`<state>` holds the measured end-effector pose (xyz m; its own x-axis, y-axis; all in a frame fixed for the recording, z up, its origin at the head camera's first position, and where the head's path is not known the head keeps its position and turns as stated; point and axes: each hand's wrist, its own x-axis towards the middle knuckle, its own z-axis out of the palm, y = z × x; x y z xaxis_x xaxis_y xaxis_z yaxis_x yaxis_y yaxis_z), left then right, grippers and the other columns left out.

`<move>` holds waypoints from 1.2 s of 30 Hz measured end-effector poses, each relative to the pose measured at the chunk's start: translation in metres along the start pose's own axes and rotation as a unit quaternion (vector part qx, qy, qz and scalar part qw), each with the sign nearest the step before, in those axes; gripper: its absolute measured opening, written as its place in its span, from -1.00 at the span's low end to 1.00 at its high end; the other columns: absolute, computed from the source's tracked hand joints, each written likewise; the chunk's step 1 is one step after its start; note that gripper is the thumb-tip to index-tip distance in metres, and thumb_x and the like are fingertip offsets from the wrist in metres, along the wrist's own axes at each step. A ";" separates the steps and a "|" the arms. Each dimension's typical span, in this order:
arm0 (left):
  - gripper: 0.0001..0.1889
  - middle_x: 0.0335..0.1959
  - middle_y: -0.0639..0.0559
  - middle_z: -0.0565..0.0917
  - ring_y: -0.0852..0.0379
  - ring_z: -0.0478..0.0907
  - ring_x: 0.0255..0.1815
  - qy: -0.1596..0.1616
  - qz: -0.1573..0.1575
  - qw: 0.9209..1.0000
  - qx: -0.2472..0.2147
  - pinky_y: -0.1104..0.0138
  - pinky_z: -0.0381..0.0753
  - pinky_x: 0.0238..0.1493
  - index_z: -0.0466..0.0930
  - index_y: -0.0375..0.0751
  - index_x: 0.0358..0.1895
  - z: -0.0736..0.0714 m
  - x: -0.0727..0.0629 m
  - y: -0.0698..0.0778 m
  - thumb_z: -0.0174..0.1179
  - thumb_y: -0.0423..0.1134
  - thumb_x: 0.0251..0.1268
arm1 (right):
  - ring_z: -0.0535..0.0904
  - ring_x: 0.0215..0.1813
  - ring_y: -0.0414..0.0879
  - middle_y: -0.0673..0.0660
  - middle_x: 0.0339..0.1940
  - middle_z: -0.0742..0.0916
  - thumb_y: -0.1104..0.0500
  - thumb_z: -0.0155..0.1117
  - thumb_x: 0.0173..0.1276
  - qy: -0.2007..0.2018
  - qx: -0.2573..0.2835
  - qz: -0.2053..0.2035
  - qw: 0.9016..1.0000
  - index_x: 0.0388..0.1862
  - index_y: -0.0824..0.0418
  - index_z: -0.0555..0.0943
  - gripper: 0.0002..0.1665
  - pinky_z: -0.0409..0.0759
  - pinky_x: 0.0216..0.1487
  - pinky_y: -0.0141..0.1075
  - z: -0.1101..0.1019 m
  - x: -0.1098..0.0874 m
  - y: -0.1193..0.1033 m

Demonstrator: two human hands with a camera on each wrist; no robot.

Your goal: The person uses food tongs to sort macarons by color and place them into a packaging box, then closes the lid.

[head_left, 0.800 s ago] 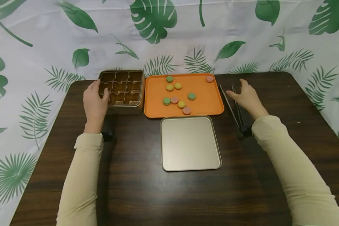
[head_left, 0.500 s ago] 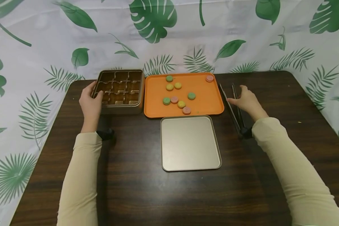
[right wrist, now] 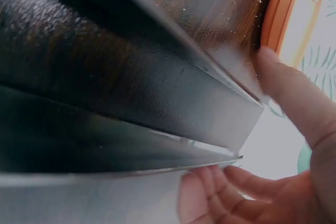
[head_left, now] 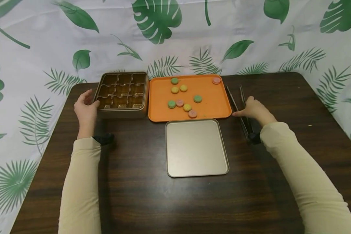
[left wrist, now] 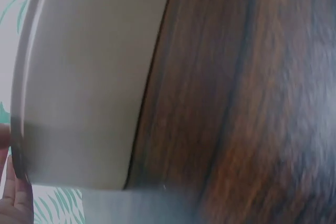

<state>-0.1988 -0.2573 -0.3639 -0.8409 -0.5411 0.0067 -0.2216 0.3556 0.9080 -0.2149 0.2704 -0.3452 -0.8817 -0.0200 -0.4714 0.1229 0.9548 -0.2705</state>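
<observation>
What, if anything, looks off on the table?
Minor: a pale speck on the table, right of the tongs, looks stray, and one pink cookie sits apart in the far right corner of the orange tray.

Soft, even indoor light across the head view, and there's a pale sheen on the dark table [head_left: 169,195], with a dim shadow running right beside the left sleeve [head_left: 80,185]! The metal tray [head_left: 196,148] gleams gently. Over to the left wrist: murky, hazy, wood grain smeared, glare at the right edge. Right wrist now: tongs [right wrist: 131,148] dark and soft-focused up close, leafy backdrop [right wrist: 278,142] washed out bright beyond.
</observation>
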 end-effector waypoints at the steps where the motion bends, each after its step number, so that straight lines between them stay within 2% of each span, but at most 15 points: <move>1: -0.48 0.35 -0.07 0.43 0.08 0.36 0.34 -0.001 -0.004 1.000 0.002 0.32 0.38 0.34 0.39 -0.08 0.35 -0.001 0.001 -0.001 0.07 -0.40 0.32 | 0.26 0.25 0.53 0.75 0.28 0.22 -0.11 0.23 0.27 -0.010 -0.005 0.000 1.000 0.34 0.77 -0.20 0.23 0.34 0.26 0.25 0.000 0.000 0.000; 4: -0.50 0.33 -0.09 0.46 0.10 0.39 0.29 0.002 -0.010 1.000 0.005 0.36 0.42 0.27 0.41 -0.10 0.34 -0.004 0.004 -0.006 0.07 -0.41 0.31 | 0.49 0.01 0.40 0.71 0.17 0.36 -0.10 0.22 0.28 -0.027 -0.008 -0.003 1.000 0.31 0.76 -0.04 0.11 0.54 0.04 0.10 0.000 -0.001 0.001; 7: -0.53 0.29 -0.09 0.50 0.18 0.44 0.17 0.003 -0.017 1.000 0.003 0.44 0.45 0.14 0.43 -0.12 0.32 -0.005 0.007 -0.009 0.07 -0.38 0.33 | 0.58 -0.29 0.18 0.63 0.01 0.45 -0.08 0.23 0.28 -0.030 0.002 -0.005 1.000 0.18 0.74 0.15 -0.05 0.62 -0.27 -0.11 -0.001 -0.001 0.001; 10: -0.56 0.22 -0.07 0.55 0.32 0.46 0.02 0.009 -0.025 1.000 0.002 0.52 0.43 0.01 0.47 -0.12 0.29 -0.007 0.008 -0.013 0.08 -0.34 0.34 | 0.60 -0.37 0.13 0.62 0.00 0.45 -0.05 0.23 0.28 -0.030 0.010 -0.006 0.999 0.12 0.71 0.22 -0.13 0.63 -0.37 -0.19 -0.001 0.000 0.001; 15: -0.59 0.09 0.01 0.58 0.46 0.42 -0.11 0.012 -0.030 0.999 -0.002 0.59 0.39 -0.07 0.50 -0.14 0.26 -0.009 0.010 -0.019 0.10 -0.27 0.36 | 0.62 -0.26 0.25 0.69 0.14 0.37 0.00 0.16 0.31 -0.034 0.022 -0.001 0.999 0.27 0.73 0.06 -0.07 0.66 -0.30 -0.13 -0.002 0.000 0.000; 17: -0.59 0.02 0.08 0.59 0.47 0.42 -0.14 0.011 -0.033 0.999 -0.006 0.59 0.39 -0.08 0.50 -0.14 0.26 -0.010 0.010 -0.020 0.10 -0.26 0.36 | 0.60 -0.15 0.33 0.73 0.22 0.28 0.01 0.11 0.35 -0.036 0.031 0.004 0.999 0.35 0.72 -0.10 0.00 0.65 -0.19 -0.04 -0.003 -0.002 -0.001; 20: -0.60 -0.12 0.23 0.58 0.49 0.40 -0.17 0.004 -0.036 0.999 -0.006 0.60 0.38 -0.10 0.50 -0.14 0.26 -0.012 0.011 -0.022 0.09 -0.25 0.36 | 0.46 0.09 0.45 0.73 0.31 0.18 0.00 0.04 0.38 -0.027 0.046 0.010 0.999 0.40 0.70 -0.25 0.05 0.54 0.06 0.14 -0.004 -0.004 -0.004; 22: -0.60 -0.19 0.31 0.55 0.50 0.39 -0.19 0.000 -0.035 0.999 -0.004 0.61 0.37 -0.11 0.50 -0.14 0.25 -0.013 0.011 -0.022 0.08 -0.25 0.37 | 0.33 0.21 0.50 0.72 0.34 0.14 -0.01 0.02 0.38 -0.014 0.057 0.009 0.998 0.41 0.67 -0.28 0.06 0.42 0.17 0.24 -0.005 -0.004 -0.005; 24: -0.60 -0.24 0.36 0.53 0.51 0.38 -0.20 -0.007 -0.034 0.999 0.003 0.61 0.37 -0.12 0.50 -0.15 0.26 -0.015 0.011 -0.022 0.08 -0.24 0.37 | 0.25 0.25 0.51 0.70 0.33 0.18 -0.01 0.03 0.37 0.006 0.065 0.003 0.998 0.43 0.64 -0.22 0.03 0.35 0.21 0.27 -0.007 -0.004 -0.007; 26: -0.59 -0.27 0.38 0.51 0.51 0.38 -0.20 -0.013 -0.033 0.999 0.014 0.62 0.36 -0.13 0.49 -0.15 0.26 -0.016 0.012 -0.021 0.07 -0.23 0.38 | 0.28 0.24 0.49 0.67 0.28 0.27 0.01 0.05 0.36 0.032 0.074 -0.009 0.997 0.43 0.60 -0.13 -0.03 0.36 0.19 0.26 -0.008 -0.004 -0.008; 30: -0.57 -0.19 0.30 0.54 0.52 0.36 -0.20 -0.037 -0.023 0.998 0.050 0.62 0.36 -0.16 0.46 -0.14 0.29 -0.018 0.013 -0.018 0.07 -0.21 0.38 | 0.35 0.15 0.43 0.60 0.16 0.40 0.06 0.08 0.37 0.091 0.088 -0.042 0.991 0.42 0.53 0.01 -0.14 0.36 0.16 0.24 -0.011 -0.002 -0.007; 33: -0.55 0.04 0.06 0.60 0.54 0.35 -0.21 -0.057 -0.012 0.995 0.075 0.64 0.35 -0.17 0.43 -0.16 0.32 -0.019 0.014 -0.016 0.07 -0.23 0.38 | 0.36 0.14 0.41 0.59 0.16 0.43 0.11 0.09 0.38 0.128 0.089 -0.069 0.985 0.44 0.49 0.07 -0.19 0.34 0.17 0.24 -0.013 0.001 -0.005; 36: -0.53 0.24 -0.13 0.53 0.55 0.34 -0.23 -0.075 -0.009 0.993 0.093 0.65 0.35 -0.18 0.39 -0.17 0.34 -0.020 0.014 -0.013 0.04 -0.26 0.38 | 0.33 0.16 0.42 0.58 0.18 0.43 0.14 0.12 0.38 0.151 0.088 -0.083 0.981 0.43 0.46 0.15 -0.24 0.32 0.19 0.25 -0.013 0.004 -0.005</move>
<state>-0.1976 -0.2847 -0.3672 -0.8970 -0.4341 -0.0831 -0.3123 0.4895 0.8142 -0.2252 0.2693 -0.3351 -0.9878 -0.0564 -0.1450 0.0196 0.8794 -0.4757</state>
